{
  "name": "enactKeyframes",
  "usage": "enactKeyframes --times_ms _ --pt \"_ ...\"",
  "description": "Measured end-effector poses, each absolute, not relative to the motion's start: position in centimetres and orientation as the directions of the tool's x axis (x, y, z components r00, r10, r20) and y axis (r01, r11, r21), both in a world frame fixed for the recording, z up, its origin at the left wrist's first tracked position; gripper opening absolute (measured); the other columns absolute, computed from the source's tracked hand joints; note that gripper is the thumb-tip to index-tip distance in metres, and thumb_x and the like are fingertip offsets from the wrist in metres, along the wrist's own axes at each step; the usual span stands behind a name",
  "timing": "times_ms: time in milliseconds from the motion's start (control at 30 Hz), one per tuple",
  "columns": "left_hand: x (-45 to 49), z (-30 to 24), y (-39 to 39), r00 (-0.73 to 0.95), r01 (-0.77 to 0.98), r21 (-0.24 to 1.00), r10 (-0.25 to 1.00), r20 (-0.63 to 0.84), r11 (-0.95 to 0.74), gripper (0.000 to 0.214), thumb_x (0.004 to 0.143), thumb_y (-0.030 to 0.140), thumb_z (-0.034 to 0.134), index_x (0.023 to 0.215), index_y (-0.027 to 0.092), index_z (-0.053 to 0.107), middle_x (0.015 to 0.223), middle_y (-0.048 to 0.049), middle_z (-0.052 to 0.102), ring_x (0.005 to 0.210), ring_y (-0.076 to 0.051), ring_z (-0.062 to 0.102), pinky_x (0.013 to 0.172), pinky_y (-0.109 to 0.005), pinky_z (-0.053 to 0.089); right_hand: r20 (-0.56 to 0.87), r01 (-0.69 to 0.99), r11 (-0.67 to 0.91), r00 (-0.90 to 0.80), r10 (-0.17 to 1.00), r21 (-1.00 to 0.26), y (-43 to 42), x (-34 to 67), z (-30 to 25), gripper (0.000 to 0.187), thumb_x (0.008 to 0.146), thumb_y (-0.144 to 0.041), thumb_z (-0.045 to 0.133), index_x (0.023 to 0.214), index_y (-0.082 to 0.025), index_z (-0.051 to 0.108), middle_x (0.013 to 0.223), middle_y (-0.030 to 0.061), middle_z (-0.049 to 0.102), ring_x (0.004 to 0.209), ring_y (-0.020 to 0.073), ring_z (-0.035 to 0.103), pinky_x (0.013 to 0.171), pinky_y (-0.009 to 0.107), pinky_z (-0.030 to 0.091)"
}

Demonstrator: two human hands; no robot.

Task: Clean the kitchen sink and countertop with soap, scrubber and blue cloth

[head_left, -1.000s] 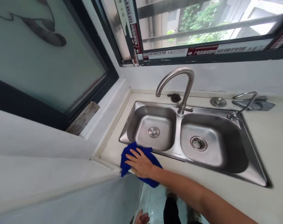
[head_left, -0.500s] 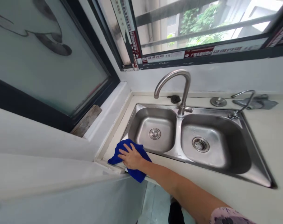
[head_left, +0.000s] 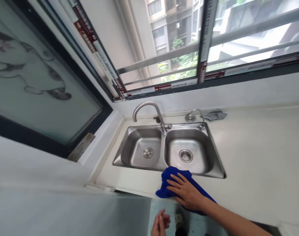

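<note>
My right hand (head_left: 186, 194) presses down on a blue cloth (head_left: 167, 177), its fingers spread and stretched over the fabric. The cloth lies bunched on the pale countertop (head_left: 129, 178), in front of the sink's right basin, and part of it hangs over the front edge. My left hand (head_left: 160, 223) shows at the bottom, in the air below the counter edge. Its fingers are loosely bent with nothing visible in them. Behind the cloth is the steel double sink (head_left: 161, 157).
A curved faucet (head_left: 153, 104) rises behind the sink. A round steel lid (head_left: 190, 117), a small spout (head_left: 198, 110) and a grey cloth (head_left: 214, 114) are at the back right. The left wall (head_left: 102, 144) and window (head_left: 164, 59) border the counter.
My right hand and the blue cloth have moved right along the front of the counter, away from the left corner. My left hand has come into view. The camera view has shifted.
</note>
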State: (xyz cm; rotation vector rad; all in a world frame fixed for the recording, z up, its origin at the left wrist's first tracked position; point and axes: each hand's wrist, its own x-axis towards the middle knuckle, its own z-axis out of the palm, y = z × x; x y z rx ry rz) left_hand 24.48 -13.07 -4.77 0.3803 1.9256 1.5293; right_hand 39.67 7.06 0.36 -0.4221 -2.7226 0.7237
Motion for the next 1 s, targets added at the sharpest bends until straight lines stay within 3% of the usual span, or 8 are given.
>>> enactKeyframes --times_ms 167,300,400,500,667,800,900,1000 --pt "25.5 -3.3 -8.4 -0.598 0.156 0.970 0.800 -0.057 0.185 0.059 0.085 0.072 0.056 0.106 0.021 0.076 0.086 -0.0075 0.080 0.080 -0.023 0.076 0.080 -0.033 0.063 0.186 0.491 0.765 -0.778 0.600 -0.417 6.7 52.4 -0.5 0.069 0.087 -0.024 0.058 0.154 -0.033 0.045 0.164 0.0026 0.040 0.156 0.0282 0.023 0.126 0.058 0.013" --pt "26.4 -2.6 -2.6 -0.215 0.518 0.853 0.957 0.194 -0.056 0.048 0.095 0.057 0.048 0.111 0.022 0.075 0.108 -0.0091 0.079 0.101 -0.023 0.075 0.092 -0.034 0.062 0.180 0.771 0.537 -0.508 0.843 -0.343 6.8 60.9 -0.8 0.064 0.090 -0.023 0.054 0.153 -0.031 0.046 0.164 0.0034 0.039 0.155 0.0285 0.025 0.126 0.058 0.017" --pt "28.8 -1.8 1.9 0.142 0.638 0.696 0.938 0.315 -0.330 0.042 0.100 0.044 0.043 0.117 0.020 0.073 0.119 -0.0106 0.076 0.111 -0.023 0.072 0.099 -0.038 0.060 0.189 0.914 0.253 -0.200 0.961 -0.317 6.5 66.0 -1.3 0.056 0.095 -0.028 0.049 0.152 -0.030 0.049 0.163 0.0043 0.040 0.155 0.0299 0.026 0.124 0.059 0.021" --pt "32.1 -1.6 6.2 0.409 0.635 0.535 0.830 0.379 -0.557 0.041 0.100 0.038 0.044 0.127 0.018 0.068 0.132 -0.0128 0.070 0.125 -0.025 0.065 0.108 -0.044 0.055 0.191 0.955 0.003 0.056 0.980 -0.298 4.8 70.8 -2.0 0.054 0.099 -0.036 0.045 0.152 -0.030 0.048 0.163 0.0038 0.040 0.155 0.0289 0.026 0.124 0.058 0.022" --pt "38.8 -2.1 12.9 0.581 0.637 0.431 0.765 0.278 -0.639 0.056 0.099 0.042 0.041 0.140 0.008 0.057 0.152 -0.0217 0.052 0.147 -0.036 0.041 0.116 -0.058 0.044 0.158 0.859 -0.457 0.496 0.854 -0.230 -4.0 78.0 -4.0 0.056 0.102 -0.045 0.036 0.154 -0.027 0.046 0.164 0.0040 0.039 0.155 0.0291 0.025 0.125 0.057 0.021" --pt "45.2 -0.3 16.6 0.670 0.668 0.338 0.733 0.116 -0.664 0.059 0.097 0.039 0.042 0.147 0.008 0.051 0.161 -0.0228 0.038 0.153 -0.042 0.024 0.121 -0.063 0.030 0.152 0.627 -0.759 0.779 0.608 -0.175 -15.7 78.7 -5.9 0.061 0.102 -0.050 0.030 0.155 -0.025 0.044 0.165 0.0041 0.037 0.156 0.0297 0.024 0.125 0.056 0.021" --pt "49.7 1.8 18.4 0.703 0.681 0.237 0.709 0.055 -0.693 0.059 0.099 0.037 0.035 0.151 0.011 0.046 0.165 -0.0235 0.029 0.155 -0.042 0.018 0.123 -0.064 0.019 0.148 0.431 -0.889 0.900 0.411 -0.152 -25.0 75.7 -7.3 0.064 0.101 -0.052 0.026 0.156 -0.025 0.043 0.165 0.0034 0.036 0.156 0.0286 0.023 0.125 0.055 0.022" --pt "53.1 2.8 20.0 0.684 0.709 0.236 0.730 0.003 -0.665 0.063 0.100 0.044 0.027 0.154 0.014 0.042 0.166 -0.0232 0.026 0.156 -0.042 0.015 0.122 -0.065 0.015 0.143 0.201 -0.970 0.973 0.181 -0.139 -33.5 71.6 -8.4 0.066 0.098 -0.054 0.023 0.155 -0.026 0.045 0.164 0.0039 0.038 0.156 0.0288 0.025 0.123 0.056 0.024"
